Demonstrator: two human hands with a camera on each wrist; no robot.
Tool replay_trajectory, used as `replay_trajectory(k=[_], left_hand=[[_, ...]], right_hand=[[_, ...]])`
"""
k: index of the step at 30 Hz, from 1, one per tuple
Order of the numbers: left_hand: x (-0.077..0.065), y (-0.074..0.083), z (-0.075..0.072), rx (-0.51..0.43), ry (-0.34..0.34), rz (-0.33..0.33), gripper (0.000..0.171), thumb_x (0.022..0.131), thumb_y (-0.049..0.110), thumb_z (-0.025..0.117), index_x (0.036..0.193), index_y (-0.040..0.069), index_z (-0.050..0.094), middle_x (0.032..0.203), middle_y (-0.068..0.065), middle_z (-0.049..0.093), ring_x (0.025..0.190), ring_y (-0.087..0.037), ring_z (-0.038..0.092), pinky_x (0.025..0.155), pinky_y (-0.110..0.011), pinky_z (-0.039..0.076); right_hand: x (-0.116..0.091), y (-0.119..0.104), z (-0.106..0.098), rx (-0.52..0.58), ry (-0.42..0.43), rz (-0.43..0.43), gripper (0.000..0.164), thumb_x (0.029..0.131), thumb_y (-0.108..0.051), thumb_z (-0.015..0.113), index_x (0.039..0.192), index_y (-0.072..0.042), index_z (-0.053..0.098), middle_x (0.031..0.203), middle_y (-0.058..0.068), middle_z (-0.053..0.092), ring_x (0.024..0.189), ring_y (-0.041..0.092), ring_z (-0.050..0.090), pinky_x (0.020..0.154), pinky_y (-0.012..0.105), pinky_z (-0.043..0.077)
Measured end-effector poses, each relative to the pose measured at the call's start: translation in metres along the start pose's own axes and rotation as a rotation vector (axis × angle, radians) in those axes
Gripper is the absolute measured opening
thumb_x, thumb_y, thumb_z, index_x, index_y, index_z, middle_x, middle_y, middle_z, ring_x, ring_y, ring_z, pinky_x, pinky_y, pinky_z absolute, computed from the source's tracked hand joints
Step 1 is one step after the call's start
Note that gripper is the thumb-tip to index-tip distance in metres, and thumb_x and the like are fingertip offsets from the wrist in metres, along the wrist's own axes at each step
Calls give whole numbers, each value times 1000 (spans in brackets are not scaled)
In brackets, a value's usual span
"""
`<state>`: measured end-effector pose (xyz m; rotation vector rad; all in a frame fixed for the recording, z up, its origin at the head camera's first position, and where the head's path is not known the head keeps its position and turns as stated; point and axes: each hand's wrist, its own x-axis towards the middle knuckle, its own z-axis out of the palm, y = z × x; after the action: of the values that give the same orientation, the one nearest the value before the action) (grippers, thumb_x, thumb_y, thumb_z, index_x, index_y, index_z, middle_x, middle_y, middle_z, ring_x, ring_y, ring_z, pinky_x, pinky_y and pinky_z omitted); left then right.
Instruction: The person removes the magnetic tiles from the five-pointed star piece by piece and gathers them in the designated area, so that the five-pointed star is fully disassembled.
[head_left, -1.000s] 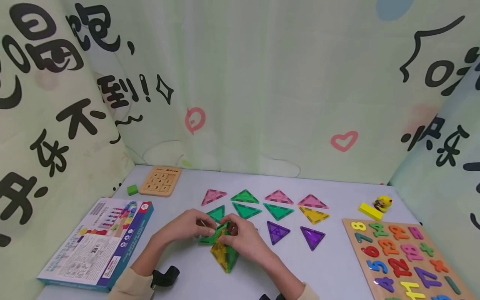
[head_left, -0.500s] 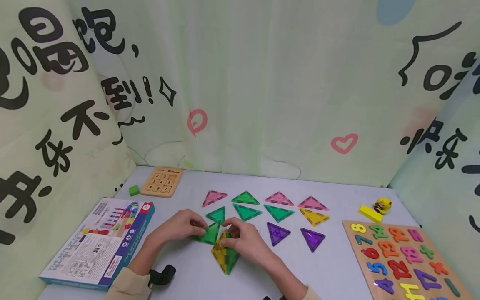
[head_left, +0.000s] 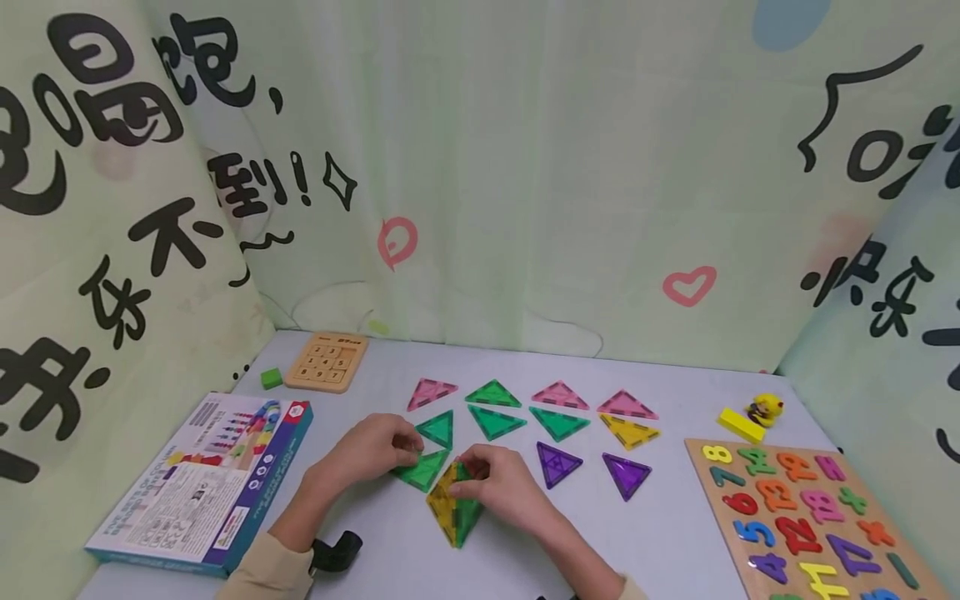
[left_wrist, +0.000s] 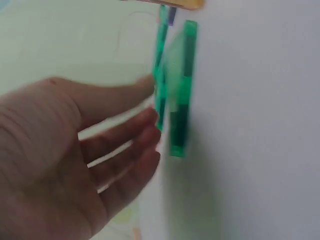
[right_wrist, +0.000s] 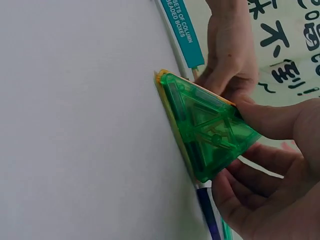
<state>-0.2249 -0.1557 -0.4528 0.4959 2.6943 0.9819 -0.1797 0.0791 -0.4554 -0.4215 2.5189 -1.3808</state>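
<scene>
My right hand (head_left: 510, 486) holds a pointed shape built of yellow and green triangular magnetic tiles (head_left: 444, 507), thumb on one side and fingers on the other. In the right wrist view its green face (right_wrist: 202, 117) shows, with a yellow edge behind. My left hand (head_left: 377, 450) hovers at a loose green triangle tile (head_left: 424, 472) just left of that shape. In the left wrist view its thumb and fingers are apart with nothing between them, the fingertips beside the green tile (left_wrist: 182, 95). Another green triangle (head_left: 438, 429) lies right behind.
Pink (head_left: 560, 395), green (head_left: 559, 422), yellow (head_left: 628, 431) and purple (head_left: 558, 463) triangle tiles lie in rows behind and to the right. A boxed set (head_left: 202, 483) and a wooden number puzzle (head_left: 327, 362) are at left. A letter board (head_left: 817, 517) and yellow block (head_left: 741, 424) are at right.
The green tile by my left hand was against the yellow-green shape, then came away to the left. The left fingers have loosened from it. My right hand keeps hold of the shape.
</scene>
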Motion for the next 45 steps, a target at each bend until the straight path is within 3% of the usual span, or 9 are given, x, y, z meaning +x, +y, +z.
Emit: replay_trajectory(k=[2,5,9,15,27,32,36,41,45], left_hand=[[0,5,0,-42,-27,19,12,88,18,76,99,19,76,93,8,69,86,-13,58,75,-29,53],[-1,14,5,-97,-126,75,15,87,26,77,101,21,76,95,9,71,89,-14,58,74,-29,52],[0,24,17,-132,-214,127,14,85,33,78,96,25,76,89,11,71,87,-13,58,72,-26,52],[-2,28,25,-152,-189,120,3,86,25,78,89,24,78,82,11,71,82,-12,58,68,-24,51],[-1,24,24,-197,-215,164,8,89,20,74,94,21,81,86,11,74,81,-10,59,69,-22,51],[-3,15,7,-217,-213,173,17,94,21,68,107,18,78,100,5,75,90,-13,59,80,-29,52],[-2,-1,-18,-178,-109,141,22,98,19,61,114,14,75,103,1,72,94,-17,56,83,-33,49],[8,-27,-50,-77,31,-27,24,100,15,57,117,9,73,105,-4,69,92,-18,55,79,-32,48],[18,-43,-62,16,66,-142,23,100,14,57,117,10,73,119,-9,69,105,-23,61,91,-42,53]], right_hand=[[-2,1,-2,23,9,0,30,83,-26,80,107,-10,72,92,2,67,84,15,59,70,24,51],[-4,3,-5,44,18,1,31,83,-26,80,108,-10,73,95,3,69,86,16,60,71,23,52],[-7,5,-9,58,21,12,30,83,-25,81,108,-10,74,97,3,71,88,16,61,73,24,54],[-10,6,-10,70,10,45,33,83,-24,80,111,-7,74,101,4,73,90,15,63,75,26,56],[-11,7,-14,58,11,50,28,83,-24,80,107,-9,76,100,3,73,88,15,61,73,24,52],[-11,8,-16,80,0,43,18,85,-23,79,98,-11,78,89,0,70,82,15,55,66,23,47],[-10,8,-16,92,-4,36,18,84,-22,79,97,-10,78,86,0,68,80,15,53,63,22,45],[-11,8,-15,106,-27,30,21,84,-23,79,99,-10,78,89,0,69,81,15,54,63,21,45],[-11,9,-12,112,-40,27,21,83,-25,80,99,-11,78,92,1,72,81,14,56,63,21,45]])
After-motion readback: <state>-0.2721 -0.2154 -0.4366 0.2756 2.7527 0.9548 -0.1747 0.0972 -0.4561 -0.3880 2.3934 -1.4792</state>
